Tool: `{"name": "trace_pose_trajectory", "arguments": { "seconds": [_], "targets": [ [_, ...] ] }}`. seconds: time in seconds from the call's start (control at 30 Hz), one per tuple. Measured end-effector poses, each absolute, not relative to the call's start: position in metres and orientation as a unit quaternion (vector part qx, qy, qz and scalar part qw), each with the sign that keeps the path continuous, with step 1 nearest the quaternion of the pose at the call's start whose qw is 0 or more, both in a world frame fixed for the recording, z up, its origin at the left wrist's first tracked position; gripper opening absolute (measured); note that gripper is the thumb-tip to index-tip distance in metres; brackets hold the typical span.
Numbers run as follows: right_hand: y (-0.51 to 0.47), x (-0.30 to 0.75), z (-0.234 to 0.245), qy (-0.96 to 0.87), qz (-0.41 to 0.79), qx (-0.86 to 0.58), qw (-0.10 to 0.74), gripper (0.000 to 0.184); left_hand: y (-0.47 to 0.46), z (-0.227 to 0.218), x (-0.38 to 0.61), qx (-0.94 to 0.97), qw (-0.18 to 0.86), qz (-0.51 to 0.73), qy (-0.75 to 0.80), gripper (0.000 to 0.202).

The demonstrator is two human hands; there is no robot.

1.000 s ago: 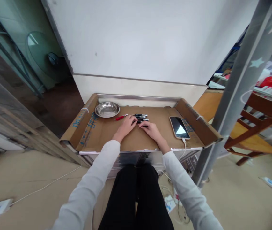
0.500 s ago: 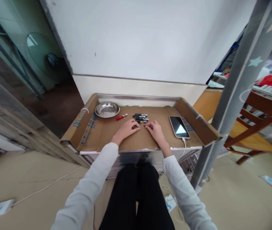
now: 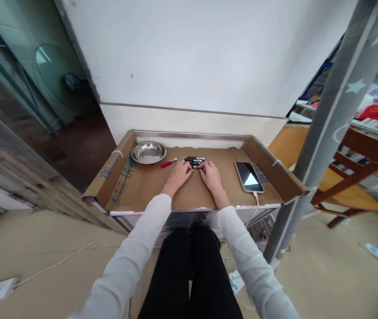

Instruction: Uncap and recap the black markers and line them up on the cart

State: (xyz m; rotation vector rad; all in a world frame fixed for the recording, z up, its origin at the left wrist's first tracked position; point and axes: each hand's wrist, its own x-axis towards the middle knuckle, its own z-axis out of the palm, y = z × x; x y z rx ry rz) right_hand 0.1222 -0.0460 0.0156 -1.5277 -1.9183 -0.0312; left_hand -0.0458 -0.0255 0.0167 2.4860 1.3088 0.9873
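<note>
Several black pens lie side by side in a small bundle on the cardboard, their lengths running left to right. My left hand is closed at the left end of the nearest pens. At their right end is my right hand, also closed, thumb and fingers together. The fingertips partly cover the nearest pen ends, so how many pens they grip is hidden. A red pen lies apart, to the left of the bundle.
A round steel bowl stands at the back left of the cardboard tray, which has raised sides. On the right lies a phone with a white cable hanging over the front edge. A grey post rises beside the tray's right side.
Both hands have moved forward, away from me, from the bare cardboard in front of the pens to the two ends of the bundle. The red pen, bowl and phone have stayed put.
</note>
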Motion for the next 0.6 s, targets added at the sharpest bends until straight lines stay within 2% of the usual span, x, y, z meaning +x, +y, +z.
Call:
{"name": "trace_pose_trajectory", "arguments": {
  "seconds": [0.13,0.37,0.6],
  "targets": [
    [-0.0476,0.1219,0.0146,-0.731,-0.030,-0.595,0.332,0.018,-0.0233,0.0146,-0.0455,0.828,0.108,0.337,0.436,0.006],
    [-0.0497,0.1180,0.0161,-0.726,-0.027,-0.601,0.332,0.023,-0.0248,0.0159,-0.0442,0.853,0.070,0.317,0.410,0.015],
    [-0.0484,0.1192,0.0151,-0.726,-0.021,-0.596,0.344,0.024,-0.0238,0.0153,-0.0448,0.854,0.081,0.330,0.394,0.009]
  ]
}}
